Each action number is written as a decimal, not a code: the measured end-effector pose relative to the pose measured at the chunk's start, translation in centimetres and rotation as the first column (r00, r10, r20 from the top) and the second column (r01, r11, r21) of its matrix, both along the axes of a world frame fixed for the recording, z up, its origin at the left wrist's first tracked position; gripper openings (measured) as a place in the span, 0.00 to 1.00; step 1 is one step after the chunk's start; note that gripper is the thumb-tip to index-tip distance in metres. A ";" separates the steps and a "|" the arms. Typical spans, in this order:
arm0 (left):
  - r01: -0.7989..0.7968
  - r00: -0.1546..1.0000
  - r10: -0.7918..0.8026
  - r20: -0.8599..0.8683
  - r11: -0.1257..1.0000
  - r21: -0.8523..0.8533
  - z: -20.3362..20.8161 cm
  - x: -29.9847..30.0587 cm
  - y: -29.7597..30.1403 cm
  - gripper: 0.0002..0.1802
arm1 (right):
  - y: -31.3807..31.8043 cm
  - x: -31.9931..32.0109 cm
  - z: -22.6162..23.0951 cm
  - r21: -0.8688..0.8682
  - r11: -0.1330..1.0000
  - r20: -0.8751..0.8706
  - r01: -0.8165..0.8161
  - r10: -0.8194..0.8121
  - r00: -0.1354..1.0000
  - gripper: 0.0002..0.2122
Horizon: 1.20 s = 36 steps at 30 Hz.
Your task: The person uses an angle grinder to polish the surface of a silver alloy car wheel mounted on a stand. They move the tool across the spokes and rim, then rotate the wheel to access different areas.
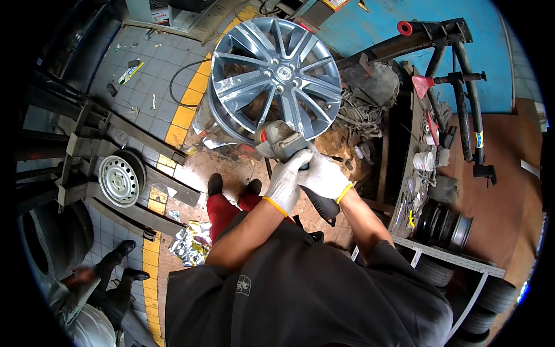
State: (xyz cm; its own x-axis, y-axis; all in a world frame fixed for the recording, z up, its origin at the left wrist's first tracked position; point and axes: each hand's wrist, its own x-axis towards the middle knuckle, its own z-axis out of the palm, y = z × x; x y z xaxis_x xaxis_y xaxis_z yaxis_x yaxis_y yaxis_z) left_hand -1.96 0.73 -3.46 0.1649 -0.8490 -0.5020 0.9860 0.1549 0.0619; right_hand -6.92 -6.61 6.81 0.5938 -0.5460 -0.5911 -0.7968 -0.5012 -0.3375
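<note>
A grey alloy wheel rim [283, 72] with many spokes lies face up in front of me, its paint patchy and pale along several spokes. Both my hands wear white knit gloves with yellow cuffs and are closed round an angle grinder [319, 206]. My left hand [286, 178] wraps the body just behind its dusty grey head, while my right hand [328, 175] grips it from the other side. The grinder's head is at the rim's near edge; whether its disc touches the metal cannot be seen. Its dark rear end points back toward me.
To the left, a small silver steel wheel [119, 180] rests by metal rails [141, 137]. Another person [95, 301] sits at lower left, near stacked tyres [55, 240]. At right stand a black metal frame [471, 98], a tool-laden bench edge [413, 173] and more wheels [445, 225]. Crumpled foil [191, 244] lies near my feet.
</note>
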 end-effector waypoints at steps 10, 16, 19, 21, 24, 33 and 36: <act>-0.051 0.998 0.049 -0.032 0.996 -0.071 0.5 0.2 0.9 0.19 | 0.2 0.7 1.0 -0.020 1.000 -0.071 -0.022 0.020 0.997 0.45; -0.069 0.995 0.065 -0.072 0.996 -0.062 -0.8 0.4 1.8 0.19 | 1.2 1.3 0.1 -0.079 0.995 -0.025 -0.058 0.056 0.998 0.43; -0.079 0.995 0.076 -0.059 0.996 -0.045 -1.3 0.5 1.7 0.18 | 1.3 1.7 -0.6 -0.058 0.998 0.003 -0.030 0.030 1.000 0.42; -0.082 0.996 0.080 -0.042 0.996 -0.041 -0.9 0.8 1.8 0.19 | 1.0 1.5 -1.1 -0.051 0.998 0.038 -0.041 0.043 0.998 0.42; -0.072 0.997 0.069 -0.043 0.995 -0.067 -0.8 2.0 1.8 0.19 | 0.8 2.1 -1.2 -0.028 0.999 0.009 -0.043 0.044 0.999 0.42; -0.102 0.995 0.102 -0.011 0.994 -0.046 -0.8 3.3 1.4 0.20 | 1.4 4.2 0.7 -0.057 0.998 0.009 -0.036 0.036 0.999 0.40; -0.053 0.998 0.052 -0.031 0.998 -0.028 -0.3 2.7 1.0 0.20 | 0.8 3.5 0.9 -0.015 1.000 0.010 -0.003 0.003 1.000 0.38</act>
State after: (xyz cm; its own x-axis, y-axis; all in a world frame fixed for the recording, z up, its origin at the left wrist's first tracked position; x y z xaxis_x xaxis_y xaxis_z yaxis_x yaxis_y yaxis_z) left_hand 0.75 1.75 -3.72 0.1948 -0.8538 -0.4827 0.9778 0.2079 0.0268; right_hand -3.45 -5.84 7.72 0.6014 -0.5532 -0.5765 -0.7919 -0.5086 -0.3380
